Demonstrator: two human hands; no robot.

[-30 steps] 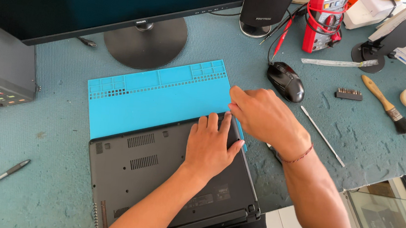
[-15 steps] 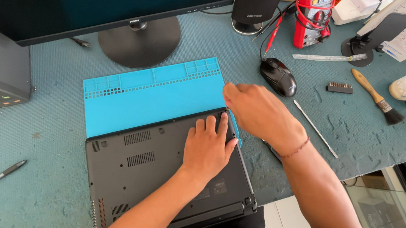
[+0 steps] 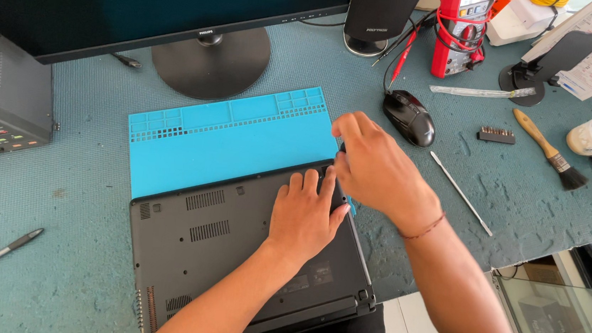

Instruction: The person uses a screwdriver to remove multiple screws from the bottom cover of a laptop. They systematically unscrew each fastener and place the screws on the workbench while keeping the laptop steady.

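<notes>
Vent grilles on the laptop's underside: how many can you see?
3: two slotted grilles left of the left hand, one near the front-left corner. The arms may hide others.

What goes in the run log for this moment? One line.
left hand flat on laptop | right hand at its corner | blue mat beneath

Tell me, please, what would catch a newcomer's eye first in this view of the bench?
The bright blue mat stands out at the centre of the teal table. On its near edge lies an upturned black laptop, with the left hand flat on it and the right hand at its far right corner. A red multimeter stands behind.
</notes>
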